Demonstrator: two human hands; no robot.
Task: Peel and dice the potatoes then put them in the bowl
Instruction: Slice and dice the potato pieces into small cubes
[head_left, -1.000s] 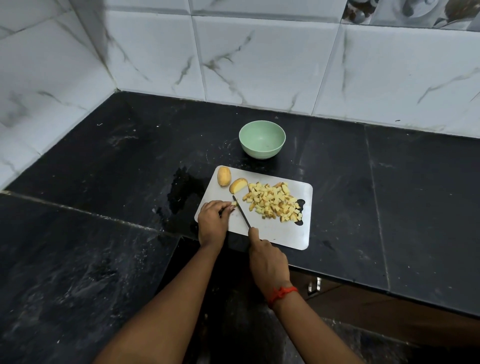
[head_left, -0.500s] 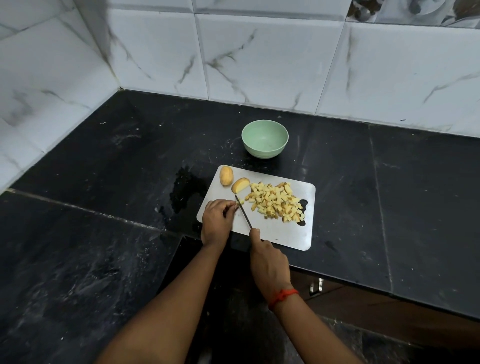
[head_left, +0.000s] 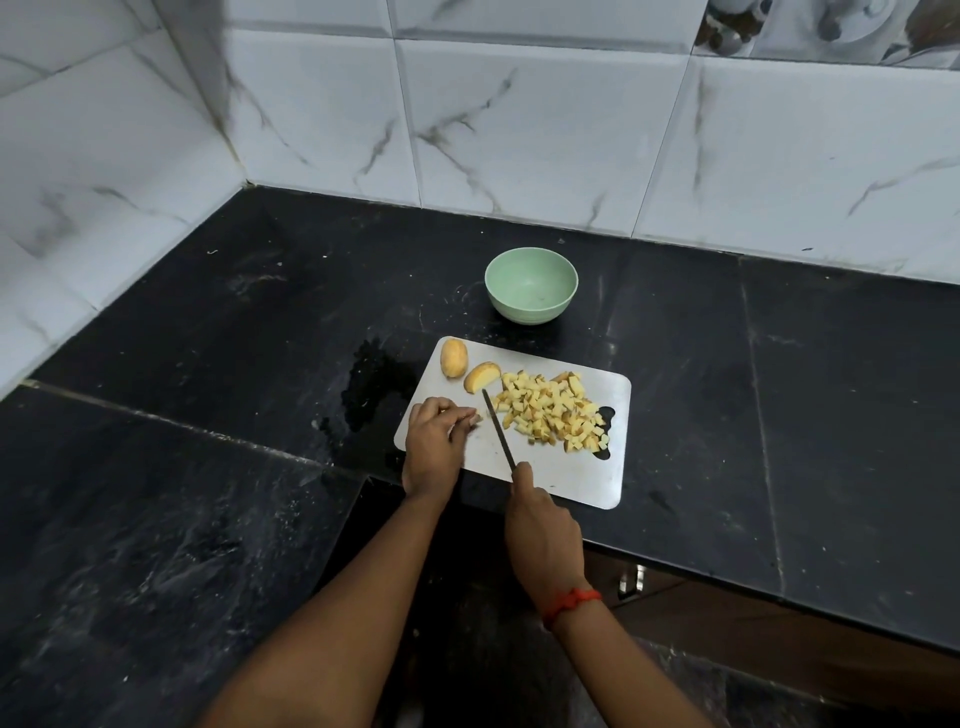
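Both bare forearms reach in across the front edge of the counter (head_left: 208, 467), the left hand (head_left: 435, 448) knuckles-up over the left edge of the cutting board (head_left: 571, 478), its fingers curled down onto a small potato piece (head_left: 476, 418). The right hand (head_left: 543, 530), a red thread (head_left: 571, 605) round its wrist, sits at the board's near edge gripping the knife (head_left: 497, 428), forefinger laid straight along the blade's back.

One head-worn camera is looking forward and steeply down over the counter (head_left: 208, 493), facing the tiled wall (head_left: 545, 135) and its left corner. It's riding close: forearms (head_left: 363, 597) are filling the lower frame, left hand (head_left: 434, 447) and right hand (head_left: 543, 530) meeting at the board (head_left: 571, 478) mid-frame, bowl (head_left: 530, 306) just beyond.
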